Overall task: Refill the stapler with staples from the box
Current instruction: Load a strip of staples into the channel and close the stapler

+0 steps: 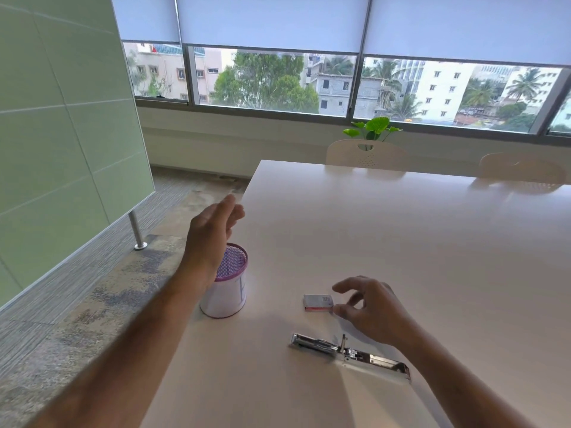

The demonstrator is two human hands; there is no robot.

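A small white and red staple box [319, 303] lies flat on the white table [386, 230]. My right hand [369, 307] hovers just right of it, fingers apart, thumb and forefinger near the box's right end; whether they touch it I cannot tell. Closer to me lies a metal stapler [349, 353], swung fully open and flat on the table. My left hand [210, 233] is raised above the table's left edge, fingers spread, holding nothing.
A purple mesh pen cup [227, 284] with a white paper wrap stands left of the box, partly behind my left forearm. The table's left edge runs close by it. Two pale chairs [367, 154] stand at the far side.
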